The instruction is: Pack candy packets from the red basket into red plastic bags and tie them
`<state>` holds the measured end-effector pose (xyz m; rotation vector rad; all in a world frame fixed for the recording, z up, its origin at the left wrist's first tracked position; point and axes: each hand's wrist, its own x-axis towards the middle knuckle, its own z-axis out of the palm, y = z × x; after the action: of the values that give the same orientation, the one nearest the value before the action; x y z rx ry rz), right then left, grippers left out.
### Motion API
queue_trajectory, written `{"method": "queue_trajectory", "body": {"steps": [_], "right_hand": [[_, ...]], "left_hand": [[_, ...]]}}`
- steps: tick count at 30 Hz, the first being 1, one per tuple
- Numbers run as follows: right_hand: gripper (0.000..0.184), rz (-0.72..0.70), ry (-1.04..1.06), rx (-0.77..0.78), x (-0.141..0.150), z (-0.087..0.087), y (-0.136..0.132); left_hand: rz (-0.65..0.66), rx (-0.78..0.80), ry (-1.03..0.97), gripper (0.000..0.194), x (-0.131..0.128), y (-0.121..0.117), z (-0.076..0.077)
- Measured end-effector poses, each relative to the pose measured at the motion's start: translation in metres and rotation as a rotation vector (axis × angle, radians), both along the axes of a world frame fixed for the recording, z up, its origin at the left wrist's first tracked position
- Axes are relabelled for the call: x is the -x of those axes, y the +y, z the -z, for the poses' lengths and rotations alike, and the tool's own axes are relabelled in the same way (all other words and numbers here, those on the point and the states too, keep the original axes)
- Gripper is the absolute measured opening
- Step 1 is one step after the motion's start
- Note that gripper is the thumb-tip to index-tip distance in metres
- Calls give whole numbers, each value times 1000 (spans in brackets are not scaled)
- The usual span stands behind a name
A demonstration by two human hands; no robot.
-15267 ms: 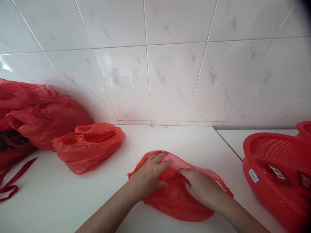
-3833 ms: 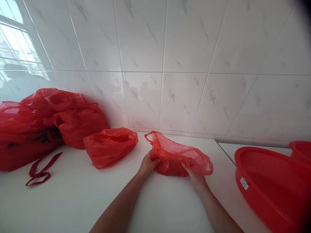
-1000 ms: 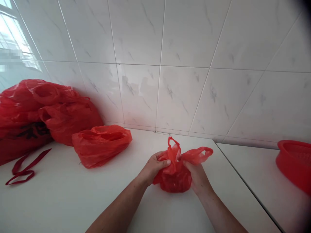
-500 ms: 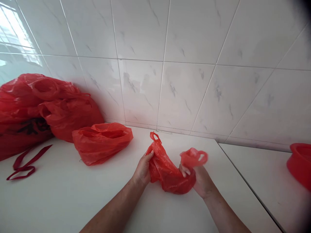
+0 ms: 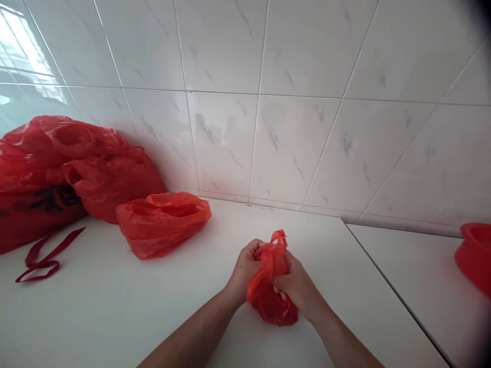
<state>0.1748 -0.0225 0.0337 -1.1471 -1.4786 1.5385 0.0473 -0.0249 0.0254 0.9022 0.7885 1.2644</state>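
Note:
Between my two hands is a crumpled red plastic bag (image 5: 273, 301), its gathered top and handle loops pointing up toward the wall. My left hand (image 5: 245, 266) is closed on the upper left side of the bag, fingers curled behind the plastic. On the right side, my right hand (image 5: 295, 283) grips the bag with the thumb lying across its front. The bag's lower part bulges below my fingers; what it contains, if anything, cannot be made out.
Left of my hands sits an open red plastic bag (image 5: 164, 230) on the white tabletop (image 5: 161, 306). Larger full red bags (image 5: 111, 184) lean by the tiled wall (image 5: 222, 143). A dark red ribbon (image 5: 42, 263) lies at far left, a red plastic container (image 5: 475, 255) at far right.
My hands have come together; the right moved left and the left moved slightly right. The bag, stretched sideways before, is now bunched upright between them.

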Motion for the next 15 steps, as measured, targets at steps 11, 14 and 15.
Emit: {"method": "queue_trajectory", "body": {"steps": [11,14,15], "right_hand": [[8,266,165,-5,-8,20,14],[7,249,84,-49,-3,17,7],[9,229,65,-53,-3,17,6]], "left_hand": [[-53,-331,364,89,-2,-15,5],[-94,-286,350,63,-7,-15,2],[-76,-233,312,51,-8,-14,0]]}}
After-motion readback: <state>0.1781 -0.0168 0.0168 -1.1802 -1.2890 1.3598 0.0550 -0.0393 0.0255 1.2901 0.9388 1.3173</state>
